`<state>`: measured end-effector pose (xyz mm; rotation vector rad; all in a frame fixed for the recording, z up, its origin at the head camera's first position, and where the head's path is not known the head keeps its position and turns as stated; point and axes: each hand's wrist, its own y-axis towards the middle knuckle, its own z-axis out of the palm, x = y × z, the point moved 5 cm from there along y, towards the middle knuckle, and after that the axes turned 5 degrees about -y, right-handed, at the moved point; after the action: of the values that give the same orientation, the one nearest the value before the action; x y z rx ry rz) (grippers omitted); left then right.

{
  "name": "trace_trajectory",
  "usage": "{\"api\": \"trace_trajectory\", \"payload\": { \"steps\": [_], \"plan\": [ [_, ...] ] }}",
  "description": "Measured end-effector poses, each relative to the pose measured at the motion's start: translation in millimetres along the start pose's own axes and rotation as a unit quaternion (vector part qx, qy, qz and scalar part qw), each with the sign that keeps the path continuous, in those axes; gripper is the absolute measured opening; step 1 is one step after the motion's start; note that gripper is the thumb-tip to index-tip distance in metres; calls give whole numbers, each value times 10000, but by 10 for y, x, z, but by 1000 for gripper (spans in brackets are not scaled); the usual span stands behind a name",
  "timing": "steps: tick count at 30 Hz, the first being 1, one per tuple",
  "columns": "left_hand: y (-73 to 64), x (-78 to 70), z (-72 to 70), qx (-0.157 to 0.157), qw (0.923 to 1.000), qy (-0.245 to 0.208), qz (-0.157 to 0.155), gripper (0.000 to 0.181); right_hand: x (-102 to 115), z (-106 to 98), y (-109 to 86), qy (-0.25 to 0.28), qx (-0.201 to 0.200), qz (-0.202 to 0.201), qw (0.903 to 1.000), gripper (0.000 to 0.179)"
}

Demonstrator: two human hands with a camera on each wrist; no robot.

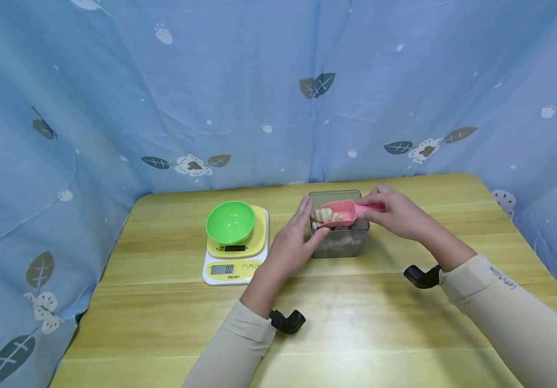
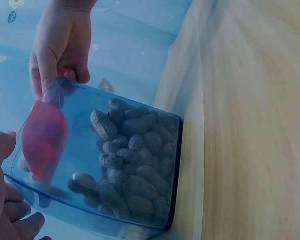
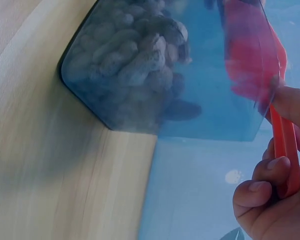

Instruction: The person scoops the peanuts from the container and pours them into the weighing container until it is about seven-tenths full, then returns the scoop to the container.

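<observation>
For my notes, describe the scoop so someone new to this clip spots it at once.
On the wooden table, right of the yellow-and-white scale, stands a see-through grey box of peanuts. At its open top, the right hand grips the scoop, which holds peanuts. The scoop's pink sets it apart from the grey box and the green bowl.

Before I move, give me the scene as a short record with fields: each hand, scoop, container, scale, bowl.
Left hand: resting against the left side of the container, thumb toward its front rim
Right hand: gripping the handle of the pink scoop
Scoop: at the container's mouth, carrying some peanuts
Container: see-through, upright on the table, more peanuts inside
Scale: on the table, left of the container, display reading 0.0
Green bowl: on the scale, nothing visible inside
</observation>
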<state>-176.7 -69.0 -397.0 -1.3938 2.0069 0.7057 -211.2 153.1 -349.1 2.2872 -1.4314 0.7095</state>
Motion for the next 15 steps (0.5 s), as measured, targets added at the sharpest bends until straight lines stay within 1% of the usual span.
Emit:
{"api": "trace_trajectory", "payload": {
  "steps": [4,8,11,15],
  "plan": [
    [-18,12,-26,0,10000,-41,20,76,-28,-34,1,42,-74,112,9999,37],
    [-43,14,-105,-90,9998,-101,168,78,-37,-82,-5,63,-123,152,9998,41],
    [-85,45,-228,-300,9992,-99,239,77,-38,-116,-17,105,-214,217,9995,41],
    [-174,156,-475,-729,9971,-3,230,77,3,-150,-5,129,-329,242,9991,39]
  ]
}}
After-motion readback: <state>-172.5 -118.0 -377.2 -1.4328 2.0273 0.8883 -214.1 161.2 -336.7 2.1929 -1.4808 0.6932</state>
